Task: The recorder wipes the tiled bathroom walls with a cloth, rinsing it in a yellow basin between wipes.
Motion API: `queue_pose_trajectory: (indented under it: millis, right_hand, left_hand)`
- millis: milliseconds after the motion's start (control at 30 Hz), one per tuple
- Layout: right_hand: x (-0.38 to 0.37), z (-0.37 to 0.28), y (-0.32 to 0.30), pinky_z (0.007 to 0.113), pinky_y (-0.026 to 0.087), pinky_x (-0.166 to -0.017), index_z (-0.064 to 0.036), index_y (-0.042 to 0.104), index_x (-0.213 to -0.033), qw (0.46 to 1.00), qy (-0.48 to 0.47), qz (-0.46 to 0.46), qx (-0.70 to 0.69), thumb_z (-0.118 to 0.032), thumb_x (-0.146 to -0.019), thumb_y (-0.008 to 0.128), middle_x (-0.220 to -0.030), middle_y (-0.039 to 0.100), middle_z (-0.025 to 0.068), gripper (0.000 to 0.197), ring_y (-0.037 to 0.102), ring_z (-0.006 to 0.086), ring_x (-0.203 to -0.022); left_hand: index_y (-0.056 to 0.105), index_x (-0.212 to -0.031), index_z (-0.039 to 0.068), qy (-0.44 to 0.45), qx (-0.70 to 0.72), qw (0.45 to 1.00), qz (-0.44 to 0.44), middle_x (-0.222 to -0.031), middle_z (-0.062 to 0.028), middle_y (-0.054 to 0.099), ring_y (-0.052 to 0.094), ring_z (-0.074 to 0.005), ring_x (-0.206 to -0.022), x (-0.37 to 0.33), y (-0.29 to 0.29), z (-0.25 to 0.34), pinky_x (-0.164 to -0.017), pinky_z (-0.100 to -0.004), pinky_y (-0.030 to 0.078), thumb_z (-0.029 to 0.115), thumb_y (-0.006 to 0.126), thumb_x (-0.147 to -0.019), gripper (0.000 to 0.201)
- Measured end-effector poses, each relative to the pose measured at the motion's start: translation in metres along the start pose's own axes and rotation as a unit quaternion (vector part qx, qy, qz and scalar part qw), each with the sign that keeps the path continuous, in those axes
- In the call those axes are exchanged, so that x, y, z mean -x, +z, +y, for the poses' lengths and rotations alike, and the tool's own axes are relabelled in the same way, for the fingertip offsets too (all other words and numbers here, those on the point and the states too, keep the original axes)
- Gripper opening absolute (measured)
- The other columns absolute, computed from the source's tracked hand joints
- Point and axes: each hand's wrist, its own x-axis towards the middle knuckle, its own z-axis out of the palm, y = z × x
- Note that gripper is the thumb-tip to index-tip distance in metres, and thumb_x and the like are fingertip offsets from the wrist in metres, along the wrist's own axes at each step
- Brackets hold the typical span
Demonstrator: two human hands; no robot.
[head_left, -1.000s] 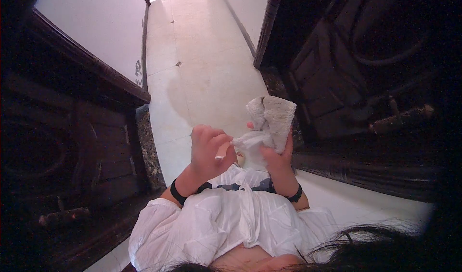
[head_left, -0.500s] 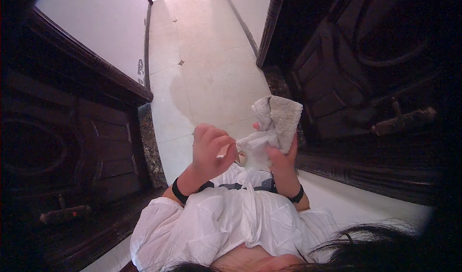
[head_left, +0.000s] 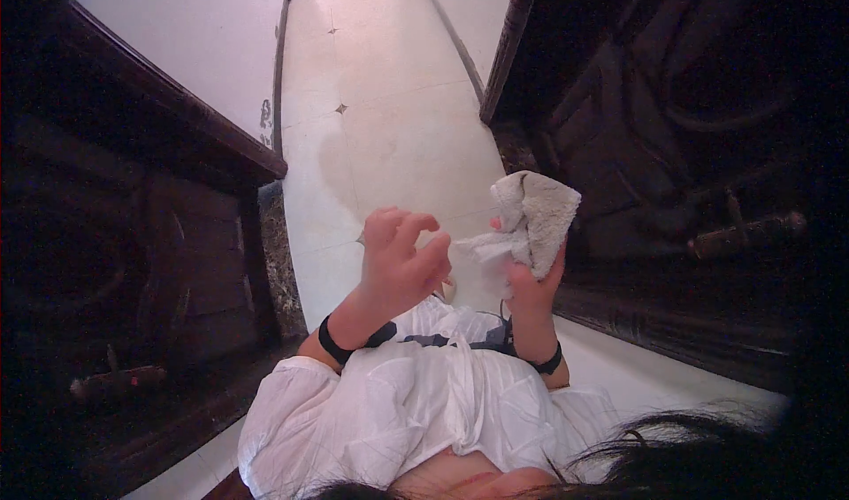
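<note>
My right hand (head_left: 533, 290) is closed around a folded, whitish terry cloth (head_left: 550, 213), its thumb pressed over the near edge. A thin, crumpled white piece (head_left: 495, 251) hangs out from the cloth's left side; its material is hard to make out. A small reddish-pink spot (head_left: 495, 223) shows at the cloth's left edge. My left hand (head_left: 402, 257) is raised beside it with the fingers curled, thumb and forefinger at the narrow tip of the thin piece. Both wrists wear black bands.
Dark carved wooden doors with handles stand on both sides, the left handle (head_left: 118, 382) and the right handle (head_left: 747, 235) low on them. Between them pale floor tiles (head_left: 398, 137) run ahead past white walls. Dark speckled stone (head_left: 281, 270) edges the doorway.
Both hands have shifted slightly to the right, the cloth moving with my right hand. My left fingers have lifted and curled differently near the thin piece's tip.
</note>
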Motion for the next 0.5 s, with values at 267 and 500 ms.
queue_pose_trajectory:
  millis: [267,500]
  right_hand:
    - [-0.001,-0.002,-0.013,0.037,0.043,-0.081,-0.0054,0.020,-0.126,0.999,-0.037,0.017,-0.005,0.003,-0.060,0.047,-0.115,0.041,0.0176,0.072,0.051,0.0279,-0.100]
    - [-0.002,-0.010,-0.011,0.036,0.044,-0.080,-0.0060,0.017,-0.127,0.998,-0.027,0.056,-0.016,0.003,-0.059,0.047,-0.116,0.040,0.0161,0.074,0.051,0.0285,-0.099]
  left_hand:
    - [0.054,-0.077,0.011,0.013,-0.068,0.997,-0.027,-0.102,-0.0084,0.048,0.044,-0.0267,-0.094,-0.009,0.014,0.010,-0.087,-0.0483,0.029,0.012,0.063,-0.051,0.027]
    - [0.051,-0.078,0.009,0.029,-0.064,0.994,-0.083,-0.104,-0.0106,0.047,0.042,-0.0284,-0.101,-0.018,0.016,0.010,-0.089,-0.0516,0.026,0.010,0.060,-0.054,0.026]
